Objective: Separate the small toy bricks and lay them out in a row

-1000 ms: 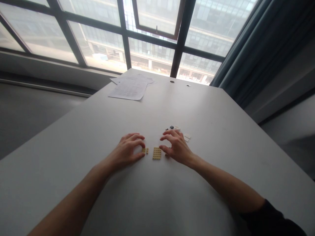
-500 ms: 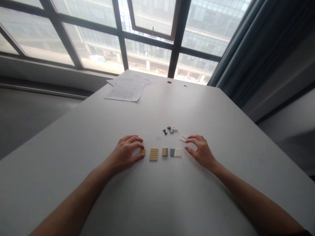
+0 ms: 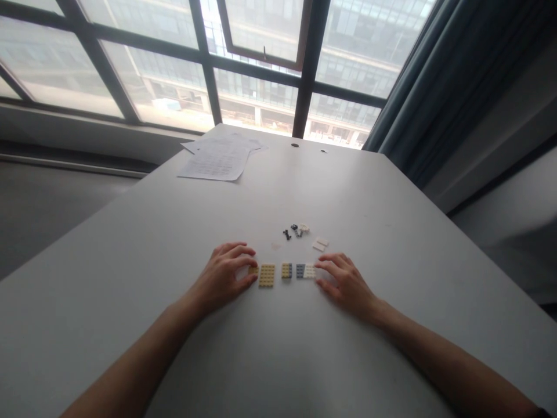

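Observation:
My left hand (image 3: 230, 270) curls its thumb and fingers around a small yellow studded toy-brick plate (image 3: 253, 270), partly hidden by them. Right beside it lies a larger yellow studded plate (image 3: 267, 276). Further right in the same row come a yellow-and-blue-grey brick piece (image 3: 286, 270) and a blue-grey plate (image 3: 300, 271) against a white studded plate (image 3: 310, 271). My right hand (image 3: 342, 278) has thumb and fingers apart, with the fingertips at the white plate's right edge; whether they touch it I cannot tell.
Behind the row are small black and grey pieces (image 3: 287, 234), a white piece (image 3: 304, 228) and two flat white tiles (image 3: 321, 244). Printed papers (image 3: 213, 159) lie at the white table's (image 3: 278, 348) far left, before the windows. A dark curtain (image 3: 418, 104) hangs at the right.
My right hand has come down from the white tiles to the white plate's right edge. My left hand has shifted the small yellow plate rightward, closer to the larger one. The view has swung slightly.

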A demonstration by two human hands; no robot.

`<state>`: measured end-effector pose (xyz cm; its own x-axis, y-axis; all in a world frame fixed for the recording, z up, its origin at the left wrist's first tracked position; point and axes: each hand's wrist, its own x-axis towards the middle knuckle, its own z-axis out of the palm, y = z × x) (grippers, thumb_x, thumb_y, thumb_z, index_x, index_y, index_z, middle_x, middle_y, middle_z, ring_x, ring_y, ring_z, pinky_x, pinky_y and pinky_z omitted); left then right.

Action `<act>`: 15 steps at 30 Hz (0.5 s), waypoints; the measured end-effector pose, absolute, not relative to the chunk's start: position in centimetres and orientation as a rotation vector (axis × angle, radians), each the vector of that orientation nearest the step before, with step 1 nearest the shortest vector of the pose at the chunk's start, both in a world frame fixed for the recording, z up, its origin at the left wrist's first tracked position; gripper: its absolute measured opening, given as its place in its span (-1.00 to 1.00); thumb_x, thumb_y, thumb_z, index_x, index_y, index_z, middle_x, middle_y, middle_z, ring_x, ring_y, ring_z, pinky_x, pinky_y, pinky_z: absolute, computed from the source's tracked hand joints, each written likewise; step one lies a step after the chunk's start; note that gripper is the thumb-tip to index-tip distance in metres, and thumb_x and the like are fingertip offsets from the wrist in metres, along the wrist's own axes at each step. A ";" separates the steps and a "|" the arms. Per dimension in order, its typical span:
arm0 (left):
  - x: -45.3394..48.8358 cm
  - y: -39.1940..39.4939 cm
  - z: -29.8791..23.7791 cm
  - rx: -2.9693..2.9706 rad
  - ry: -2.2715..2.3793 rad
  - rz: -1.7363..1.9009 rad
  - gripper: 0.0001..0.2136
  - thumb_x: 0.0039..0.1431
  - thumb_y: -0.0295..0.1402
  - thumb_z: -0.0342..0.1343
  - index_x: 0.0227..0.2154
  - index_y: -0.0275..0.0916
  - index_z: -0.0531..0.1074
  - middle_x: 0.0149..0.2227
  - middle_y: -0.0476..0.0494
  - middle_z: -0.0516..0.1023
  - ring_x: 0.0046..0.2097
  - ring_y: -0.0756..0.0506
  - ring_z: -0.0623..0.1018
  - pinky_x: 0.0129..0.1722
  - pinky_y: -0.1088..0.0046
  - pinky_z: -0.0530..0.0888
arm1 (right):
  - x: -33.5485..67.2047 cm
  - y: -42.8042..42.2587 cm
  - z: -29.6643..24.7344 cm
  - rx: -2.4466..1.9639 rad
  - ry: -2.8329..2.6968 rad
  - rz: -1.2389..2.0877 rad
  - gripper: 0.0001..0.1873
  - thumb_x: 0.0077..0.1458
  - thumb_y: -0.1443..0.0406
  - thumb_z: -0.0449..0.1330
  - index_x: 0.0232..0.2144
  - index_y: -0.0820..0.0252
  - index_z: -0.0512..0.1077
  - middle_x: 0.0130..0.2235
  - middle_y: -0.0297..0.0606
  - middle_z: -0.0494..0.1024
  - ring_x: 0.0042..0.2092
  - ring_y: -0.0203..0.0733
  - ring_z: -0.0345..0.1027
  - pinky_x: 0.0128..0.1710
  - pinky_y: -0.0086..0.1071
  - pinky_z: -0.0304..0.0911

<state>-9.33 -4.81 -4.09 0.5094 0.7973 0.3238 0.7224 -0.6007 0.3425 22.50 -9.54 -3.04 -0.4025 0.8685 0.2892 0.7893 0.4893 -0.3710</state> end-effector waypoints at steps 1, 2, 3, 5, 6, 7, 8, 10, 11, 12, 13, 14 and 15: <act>-9.2 -4.9 -4.1 2.586 1.312 0.680 -0.85 0.09 -0.20 0.10 -0.33 -0.07 0.52 -0.08 -0.05 0.54 0.09 -0.22 0.38 0.11 0.14 0.23 | 22.0 -9.8 -3.0 -1.339 -2.336 0.251 -0.67 0.12 0.29 0.18 -0.04 0.17 0.41 0.01 -0.13 0.43 0.04 -0.04 0.24 0.06 -0.11 0.22; -9.1 -4.9 -4.0 2.589 1.312 0.676 -0.85 0.10 -0.20 0.10 -0.34 -0.07 0.52 -0.08 -0.05 0.54 0.10 -0.22 0.38 0.11 0.14 0.23 | 21.6 -10.0 -2.9 -1.314 -2.371 0.253 -0.64 0.13 0.28 0.17 0.00 0.19 0.38 0.03 -0.12 0.43 0.05 -0.05 0.24 0.07 -0.13 0.22; -9.0 -5.0 -4.0 2.591 1.311 0.672 -0.85 0.10 -0.21 0.10 -0.34 -0.08 0.52 -0.08 -0.05 0.54 0.10 -0.22 0.37 0.11 0.14 0.23 | 21.1 -10.2 -2.8 -1.294 -2.404 0.246 -0.62 0.14 0.28 0.16 0.02 0.22 0.36 0.04 -0.12 0.42 0.06 -0.05 0.23 0.09 -0.15 0.22; -8.7 -5.1 -3.9 2.594 1.311 0.672 -0.86 0.09 -0.21 0.10 -0.35 -0.08 0.52 -0.08 -0.05 0.54 0.10 -0.23 0.37 0.11 0.13 0.23 | 20.3 -10.5 -2.7 -1.263 -2.463 0.211 -0.61 0.16 0.26 0.13 0.03 0.26 0.35 0.05 -0.10 0.42 0.08 -0.05 0.22 0.12 -0.16 0.21; -8.6 -5.2 -3.8 2.594 1.312 0.675 -0.86 0.09 -0.22 0.11 -0.35 -0.08 0.52 -0.08 -0.05 0.54 0.10 -0.23 0.37 0.11 0.12 0.22 | 20.0 -10.6 -2.7 -1.248 -2.490 0.190 -0.61 0.17 0.25 0.13 0.03 0.27 0.35 0.06 -0.10 0.42 0.08 -0.05 0.22 0.13 -0.16 0.20; -8.4 -5.3 -3.8 2.595 1.313 0.679 -0.86 0.09 -0.22 0.11 -0.35 -0.08 0.52 -0.08 -0.05 0.54 0.10 -0.23 0.37 0.11 0.12 0.22 | 19.8 -10.6 -2.7 -1.236 -2.511 0.169 -0.61 0.17 0.25 0.12 0.03 0.28 0.36 0.05 -0.09 0.43 0.08 -0.04 0.22 0.13 -0.16 0.20; -8.2 -5.3 -3.8 2.597 1.314 0.683 -0.87 0.09 -0.23 0.11 -0.35 -0.09 0.52 -0.08 -0.06 0.54 0.09 -0.23 0.37 0.11 0.11 0.22 | 19.6 -10.7 -2.7 -1.227 -2.527 0.148 -0.61 0.17 0.24 0.12 0.03 0.28 0.36 0.05 -0.09 0.43 0.08 -0.04 0.23 0.14 -0.15 0.19; -7.8 -5.4 -3.8 2.603 1.309 0.688 -0.87 0.09 -0.23 0.11 -0.35 -0.09 0.51 -0.08 -0.07 0.54 0.09 -0.23 0.37 0.11 0.11 0.22 | 19.4 -10.7 -2.7 -1.215 -2.550 0.113 -0.60 0.18 0.22 0.11 0.03 0.28 0.36 0.05 -0.09 0.44 0.09 -0.03 0.23 0.14 -0.15 0.20; -7.6 -5.4 -3.8 2.607 1.307 0.690 -0.87 0.09 -0.23 0.11 -0.35 -0.10 0.51 -0.08 -0.07 0.54 0.09 -0.24 0.37 0.11 0.11 0.22 | 19.4 -10.6 -2.7 -1.211 -2.556 0.096 -0.60 0.18 0.22 0.11 0.03 0.28 0.36 0.06 -0.09 0.44 0.09 -0.02 0.23 0.14 -0.14 0.20; -7.4 -5.5 -3.9 2.611 1.306 0.693 -0.87 0.08 -0.24 0.11 -0.35 -0.10 0.51 -0.08 -0.07 0.53 0.10 -0.24 0.37 0.11 0.11 0.22 | 19.3 -10.6 -2.7 -1.208 -2.562 0.084 -0.60 0.18 0.21 0.10 0.03 0.28 0.36 0.06 -0.09 0.44 0.09 -0.01 0.24 0.14 -0.14 0.20; -7.2 -5.5 -3.9 2.614 1.308 0.698 -0.87 0.08 -0.24 0.11 -0.35 -0.10 0.51 -0.08 -0.07 0.53 0.10 -0.24 0.36 0.11 0.10 0.22 | 19.4 -10.6 -2.7 -1.203 -2.568 0.075 -0.60 0.19 0.21 0.10 0.03 0.28 0.36 0.06 -0.09 0.44 0.10 -0.01 0.24 0.14 -0.14 0.19; -7.1 -5.5 -3.9 2.616 1.313 0.703 -0.88 0.08 -0.24 0.11 -0.35 -0.10 0.50 -0.08 -0.08 0.53 0.10 -0.24 0.36 0.11 0.10 0.21 | 19.4 -10.6 -2.8 -1.198 -2.572 0.072 -0.60 0.19 0.21 0.09 0.03 0.29 0.37 0.06 -0.09 0.44 0.10 -0.01 0.24 0.15 -0.14 0.19; -7.0 -5.6 -3.9 2.618 1.317 0.707 -0.88 0.08 -0.25 0.11 -0.35 -0.11 0.50 -0.08 -0.08 0.53 0.10 -0.24 0.36 0.11 0.10 0.21 | 19.4 -10.6 -2.8 -1.194 -2.575 0.070 -0.60 0.19 0.20 0.09 0.02 0.30 0.37 0.06 -0.08 0.44 0.10 -0.01 0.24 0.15 -0.14 0.19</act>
